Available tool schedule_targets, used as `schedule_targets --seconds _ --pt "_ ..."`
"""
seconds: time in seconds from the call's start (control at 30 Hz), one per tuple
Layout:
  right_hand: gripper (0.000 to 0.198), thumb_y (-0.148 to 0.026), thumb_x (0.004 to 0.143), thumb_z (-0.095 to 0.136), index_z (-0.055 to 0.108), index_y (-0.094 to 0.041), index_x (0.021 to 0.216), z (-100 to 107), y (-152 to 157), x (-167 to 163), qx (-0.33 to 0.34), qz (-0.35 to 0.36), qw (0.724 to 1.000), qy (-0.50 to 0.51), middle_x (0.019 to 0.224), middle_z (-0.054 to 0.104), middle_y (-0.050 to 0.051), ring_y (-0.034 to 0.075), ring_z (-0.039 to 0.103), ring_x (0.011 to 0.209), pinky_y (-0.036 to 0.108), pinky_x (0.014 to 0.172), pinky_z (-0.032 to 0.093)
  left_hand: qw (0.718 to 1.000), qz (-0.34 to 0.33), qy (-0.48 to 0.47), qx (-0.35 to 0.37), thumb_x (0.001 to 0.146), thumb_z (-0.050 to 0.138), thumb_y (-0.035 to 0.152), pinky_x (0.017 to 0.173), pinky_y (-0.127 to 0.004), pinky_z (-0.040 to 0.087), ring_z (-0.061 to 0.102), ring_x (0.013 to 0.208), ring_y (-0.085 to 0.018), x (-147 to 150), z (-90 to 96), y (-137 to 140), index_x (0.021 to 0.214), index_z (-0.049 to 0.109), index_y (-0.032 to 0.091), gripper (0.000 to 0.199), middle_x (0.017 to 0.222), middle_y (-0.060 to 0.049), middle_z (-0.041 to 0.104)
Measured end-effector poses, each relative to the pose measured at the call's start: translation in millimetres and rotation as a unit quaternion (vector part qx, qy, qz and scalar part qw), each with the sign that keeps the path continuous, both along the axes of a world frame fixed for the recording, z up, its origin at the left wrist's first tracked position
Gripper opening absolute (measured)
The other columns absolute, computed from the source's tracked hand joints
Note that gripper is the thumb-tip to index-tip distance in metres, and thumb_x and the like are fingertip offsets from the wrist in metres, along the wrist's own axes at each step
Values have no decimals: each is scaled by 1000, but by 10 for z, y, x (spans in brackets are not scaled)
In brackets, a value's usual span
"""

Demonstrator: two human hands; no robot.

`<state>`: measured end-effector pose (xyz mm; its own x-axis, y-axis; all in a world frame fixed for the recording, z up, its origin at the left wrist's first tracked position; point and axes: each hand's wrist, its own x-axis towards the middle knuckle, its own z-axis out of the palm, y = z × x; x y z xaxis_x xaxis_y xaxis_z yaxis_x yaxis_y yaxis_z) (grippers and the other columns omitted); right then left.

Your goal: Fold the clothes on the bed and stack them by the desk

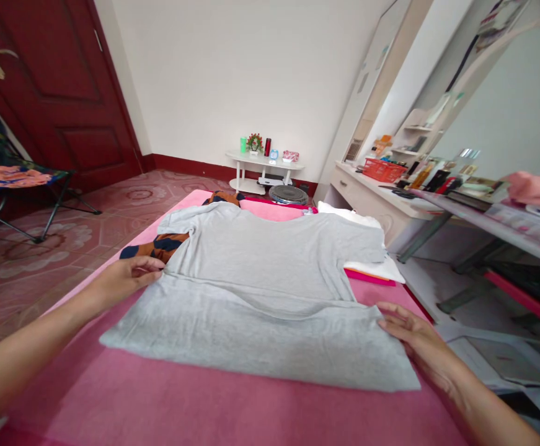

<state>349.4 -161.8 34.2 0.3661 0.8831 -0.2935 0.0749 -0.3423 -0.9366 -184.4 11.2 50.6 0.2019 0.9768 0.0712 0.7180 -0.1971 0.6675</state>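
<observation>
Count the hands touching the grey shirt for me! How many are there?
2. Both are at the shirt: the left hand at the left end of its fold, the right hand at the right end. Neither is hidden.

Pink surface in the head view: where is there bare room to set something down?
Most room: the pink surface along the gray shirt's near edge. A smaller patch lies between the shirt, the white cloth and the right hand. Crowded: the far side, where the shirt overlaps the white cloth and the patterned cloth.
</observation>
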Motion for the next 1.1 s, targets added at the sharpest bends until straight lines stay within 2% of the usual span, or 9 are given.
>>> schedule_targets --seconds 0.13,0.27,0.33,0.47,0.6,0.77,0.83,0.97,1.1 --pt "59 -47 62 74 57 -19 111 -160 -13 180 25 -4 995 -94 103 69 12 28 67 89 45 82 53 990 -22 74 116 88 48 49 97 -31 40 56 104 -18 80 -73 -147 106 61 18 38 109 1 62" --pt "36 -48 73 64 63 -21 97 -68 -8 -85 146 -19 918 -367 111 65 11 29 59 106 47 99 42 969 -229 46 82 93 45 37 93 -27 44 58 101 -18 478 -59 -490 98 66 22 26 105 -1 65" --pt "25 -42 84 53 65 -24 98 18 -25 -459 195 70 884 -419 115 63 8 26 56 112 44 102 40 938 -345 22 31 94 43 33 94 -27 44 58 106 -17 754 -36 -670 110 65 26 28 116 -2 63" --pt "35 -38 90 49 58 -31 123 107 -61 -1240 176 403 805 -399 136 52 3 22 46 126 42 109 34 889 -456 29 5 95 42 31 108 -32 35 44 128 -18 1185 -31 -815 135 47 33 40 142 0 46" --pt "66 -47 90 48 21 -30 148 18 147 -1430 155 510 746 -400 154 21 4 22 20 141 46 116 14 888 -445 105 56 95 40 38 115 -39 22 27 139 -21 1310 -174 -578 144 34 30 50 153 -3 27" --pt "66 -48 91 43 23 -21 148 -173 463 -1290 94 346 780 -512 154 16 11 27 12 142 54 114 13 920 -326 183 116 96 37 39 115 -50 12 11 143 -25 1338 -417 -401 147 25 29 53 156 -4 13" --pt "65 -44 91 44 25 -19 147 -198 421 -1364 95 321 777 -534 155 14 10 27 8 143 55 114 12 923 -313 181 135 96 37 39 115 -50 10 8 143 -25 1381 -454 -515 147 23 29 54 157 -4 8" --pt "65 -44 92 43 16 -27 149 -155 152 -1548 145 423 741 -501 156 12 3 23 8 143 51 116 10 890 -402 170 131 92 43 47 116 -49 9 9 143 -25 1388 -420 -799 149 12 31 66 157 -3 9" --pt "63 -50 92 40 14 -36 148 -120 -97 -1366 110 423 743 -507 156 9 0 25 8 143 55 114 11 894 -383 202 118 89 45 55 114 -55 9 7 143 -29 1177 -379 -854 147 16 38 67 157 0 5"
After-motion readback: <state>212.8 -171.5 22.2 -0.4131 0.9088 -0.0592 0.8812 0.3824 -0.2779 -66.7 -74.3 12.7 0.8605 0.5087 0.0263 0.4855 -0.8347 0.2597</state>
